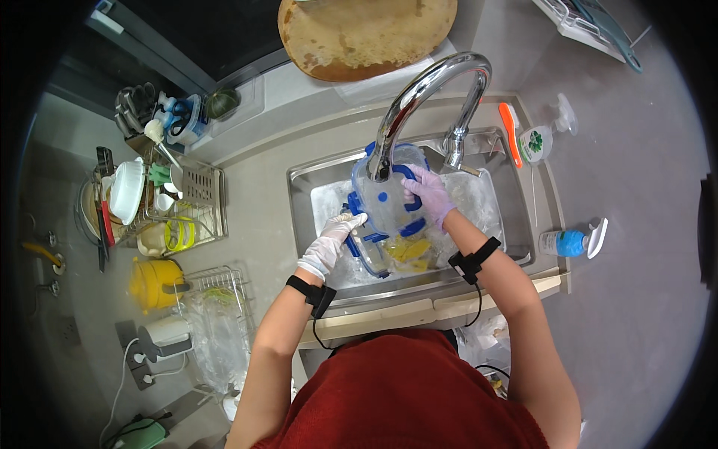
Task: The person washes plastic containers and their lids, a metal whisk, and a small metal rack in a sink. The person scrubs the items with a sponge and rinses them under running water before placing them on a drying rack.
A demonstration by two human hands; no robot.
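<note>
My left hand, in a white glove, grips the left edge of a clear container lid with blue clips over the sink. In a lilac glove, my right hand lies at the right part of the lid, its fingers around a blue piece there. Below the lid, a white basin of sudsy water stands in the steel sink. Another clear piece with blue clips and yellow items lie in the basin. The chrome faucet arches above, its spout partly hiding the lid.
A wire dish rack with bowls and utensils stands at the left, near a yellow container. Right of the sink are an orange-handled brush, a clear pump bottle and a blue soap bottle. A wooden board stands behind.
</note>
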